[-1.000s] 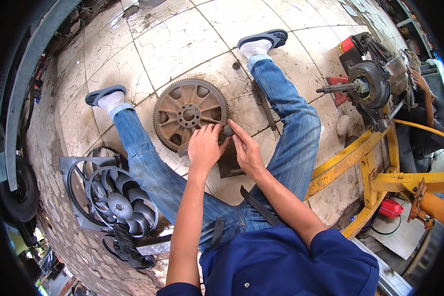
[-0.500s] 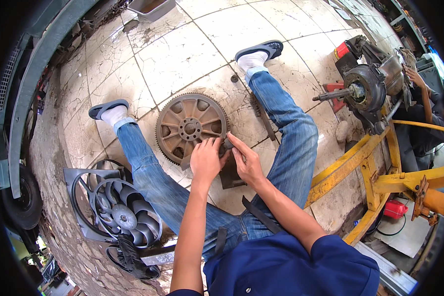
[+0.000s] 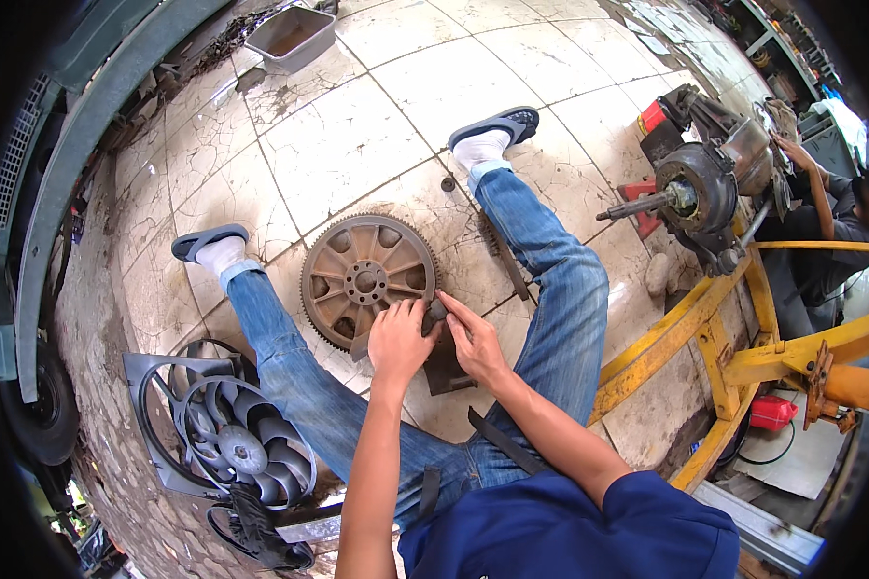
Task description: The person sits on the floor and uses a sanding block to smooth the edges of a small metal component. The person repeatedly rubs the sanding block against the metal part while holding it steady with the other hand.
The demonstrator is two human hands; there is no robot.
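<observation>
A rusty toothed flywheel [image 3: 336, 294] lies flat on the tiled floor between my legs. At its lower right edge my left hand [image 3: 398, 345] has its fingers curled down, back of the hand up; what it grips is mostly hidden. A flat grey corner [image 3: 360, 345] sticks out on its left side. Close beside it, my right hand [image 3: 475, 345] pinches a small dark grey piece [image 3: 434, 315] between its thumb and fairly straight fingers. Beneath the hands is a dark rectangular metal plate [image 3: 448, 372], partly covered by them.
A black radiator fan [image 3: 243, 448] lies at left, near black gloves [image 3: 257, 531]. A grey tub [image 3: 293, 41] stands far off. A dark bar [image 3: 508, 259] lies by my right leg. At right, a hub assembly [image 3: 693, 188] sits by a yellow frame [image 3: 661, 359]; another person [image 3: 826, 207] is behind it.
The view has shifted a little, bringing more of the grey tub into sight. My hands stay together at the flywheel's edge, with the fingers slightly repositioned around the dark piece.
</observation>
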